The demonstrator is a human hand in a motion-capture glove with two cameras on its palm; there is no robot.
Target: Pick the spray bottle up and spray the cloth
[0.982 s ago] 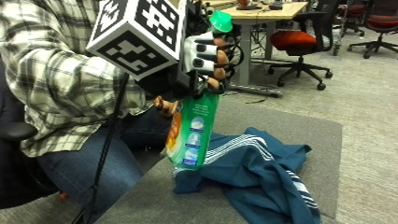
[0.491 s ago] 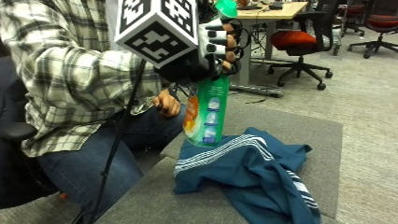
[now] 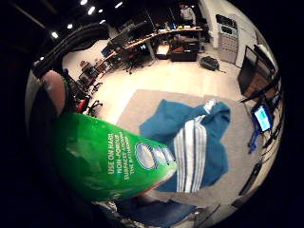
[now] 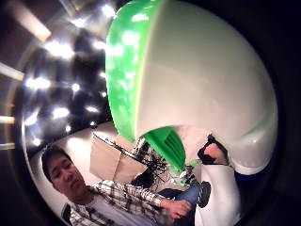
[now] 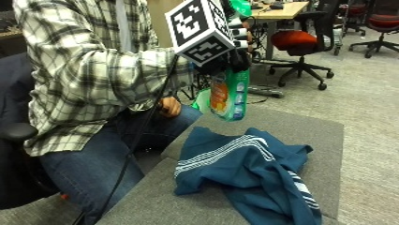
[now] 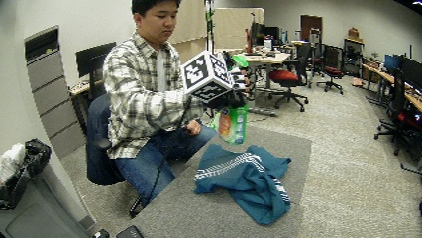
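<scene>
A gloved right hand, fingers curled around the neck of a green spray bottle, holds it tilted in mid-air at upper centre of the frame, above a crumpled blue cloth lying on the grey table at lower right.

Green plastic spray bottle: neck hidden behind black-gloved right hand, nozzle cut by frame edge, label text unreadable.
</scene>
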